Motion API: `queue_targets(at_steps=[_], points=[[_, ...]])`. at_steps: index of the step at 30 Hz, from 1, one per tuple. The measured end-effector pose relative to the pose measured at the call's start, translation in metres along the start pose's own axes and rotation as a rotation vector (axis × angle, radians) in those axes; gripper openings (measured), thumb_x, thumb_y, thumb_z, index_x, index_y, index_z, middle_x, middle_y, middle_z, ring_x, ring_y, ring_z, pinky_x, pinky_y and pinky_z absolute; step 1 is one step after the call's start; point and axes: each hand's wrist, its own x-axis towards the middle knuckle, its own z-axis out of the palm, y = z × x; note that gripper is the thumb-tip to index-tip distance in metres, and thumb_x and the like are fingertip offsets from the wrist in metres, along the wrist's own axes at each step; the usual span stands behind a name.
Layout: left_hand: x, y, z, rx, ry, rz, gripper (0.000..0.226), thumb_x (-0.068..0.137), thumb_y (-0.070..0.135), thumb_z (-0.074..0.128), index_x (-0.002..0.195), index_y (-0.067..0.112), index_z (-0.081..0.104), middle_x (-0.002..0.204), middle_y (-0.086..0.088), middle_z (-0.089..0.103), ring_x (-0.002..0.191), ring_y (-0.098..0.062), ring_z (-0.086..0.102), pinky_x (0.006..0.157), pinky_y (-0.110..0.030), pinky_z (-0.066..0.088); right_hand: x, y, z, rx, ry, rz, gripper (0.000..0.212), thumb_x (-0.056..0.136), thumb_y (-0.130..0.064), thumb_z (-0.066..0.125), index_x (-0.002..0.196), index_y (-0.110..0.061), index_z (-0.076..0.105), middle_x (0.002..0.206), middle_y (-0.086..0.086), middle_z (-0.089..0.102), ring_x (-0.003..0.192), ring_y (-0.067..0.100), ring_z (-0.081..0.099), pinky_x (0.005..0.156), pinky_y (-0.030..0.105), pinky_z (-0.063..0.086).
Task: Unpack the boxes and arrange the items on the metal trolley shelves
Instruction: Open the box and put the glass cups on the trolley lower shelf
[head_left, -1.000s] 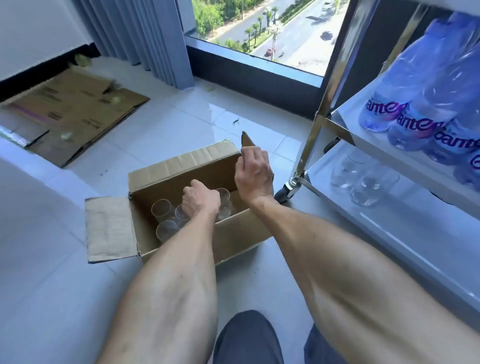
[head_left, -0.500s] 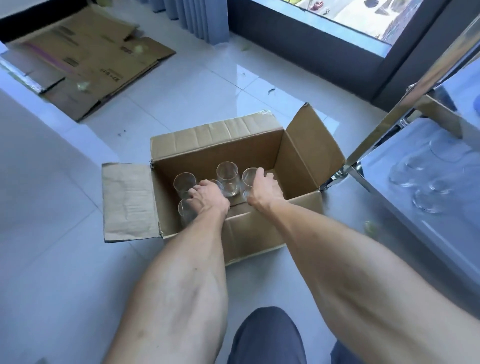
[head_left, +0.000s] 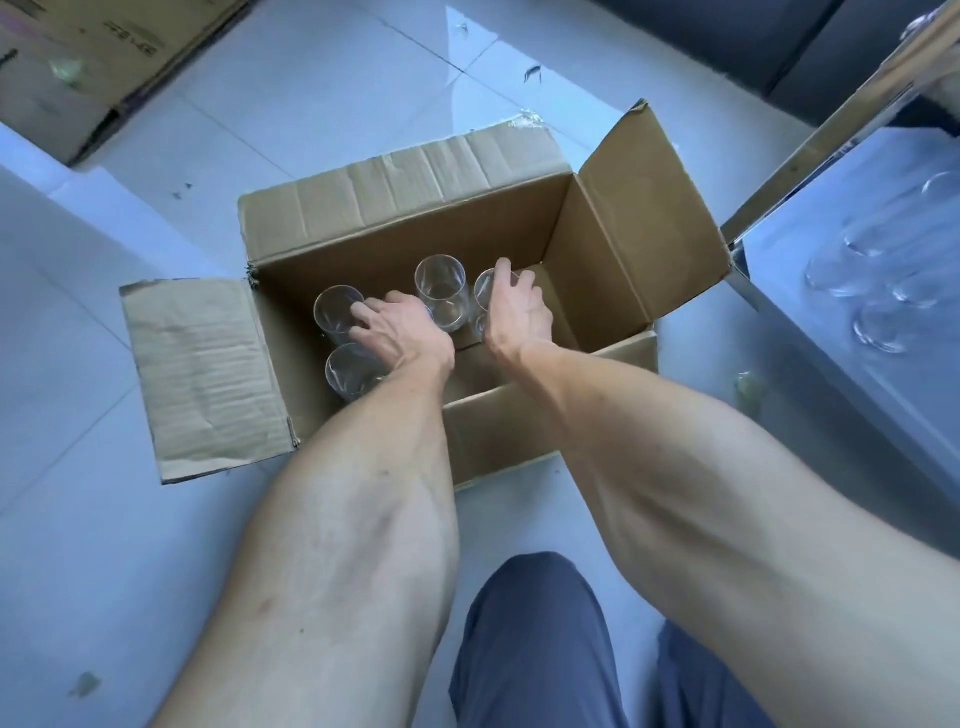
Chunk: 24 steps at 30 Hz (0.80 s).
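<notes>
Left hand: the left hand (head_left: 397, 327) is down inside the cardboard box (head_left: 400, 208), its fingers spread and curled against the side of a clear glass (head_left: 336, 307) near the box's left wall; whether they truly grip it or only touch it I cannot tell.
Right hand: the right hand (head_left: 517, 312) reaches in beside it, fingers curled over the rim of another glass (head_left: 484, 288) toward the middle of the box, holding it at the top.
Other glasses in the box: a third glass (head_left: 440, 291) stands upright between the two hands, touching neither as far as can be seen; a fourth glass (head_left: 353, 370) stands at the near-left corner, partly behind the left forearm.
Box: it sits open on the tiled floor (head_left: 78, 519), its left flap (head_left: 202, 374) lying flat outward, its right flap (head_left: 644, 228) standing up, its far flap folded back.
Trolley: the metal trolley (head_left: 810, 156) is at the right edge of the view, just beside the box's right flap; several glasses (head_left: 878, 291) already stand on its low shelf, blurred.
Floor beyond: flattened cardboard (head_left: 88, 57) lies at the top-left corner, well apart from the box.
Person: a knee in blue trousers (head_left: 530, 649) shows at the bottom edge.
</notes>
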Motion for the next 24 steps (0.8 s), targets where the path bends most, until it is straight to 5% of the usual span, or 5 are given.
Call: queue_targets(at_steps=[4,12,24], points=[[-0.011,0.003,-0.002,-0.084,-0.05,0.001,0.059,0.076,0.025,0.077,0.127,0.014,0.048,0.128,-0.016,0.052,0.12,-0.031,0.047,0.09,-0.044,0.042,-0.008,-0.004,-0.008,0.018,0.072,-0.007,0.048,0.08,-0.005,0.065,0.122,-0.01,0.041,0.122,0.013,0.05,0.112,0.032,0.053,0.084,0.041,0.047],[-0.04,-0.005,-0.041,-0.354,-0.1,0.132,0.067,0.076,0.031,0.08,0.129,0.008,0.046,0.127,-0.02,0.052,0.118,-0.037,0.056,0.096,-0.042,0.046,-0.042,-0.008,-0.048,0.171,0.169,0.047,0.055,0.074,-0.019,0.073,0.118,-0.012,0.041,0.114,0.011,0.055,0.105,0.032,0.057,0.082,0.041,0.048],[-0.114,0.045,-0.173,-0.565,0.207,0.387,0.078,0.067,0.034,0.081,0.128,0.008,0.039,0.122,-0.019,0.052,0.118,-0.037,0.049,0.092,-0.044,0.046,-0.113,0.038,-0.172,0.475,0.683,0.287,0.067,0.075,-0.037,0.066,0.133,-0.012,0.043,0.116,0.011,0.059,0.107,0.032,0.056,0.09,0.043,0.049]])
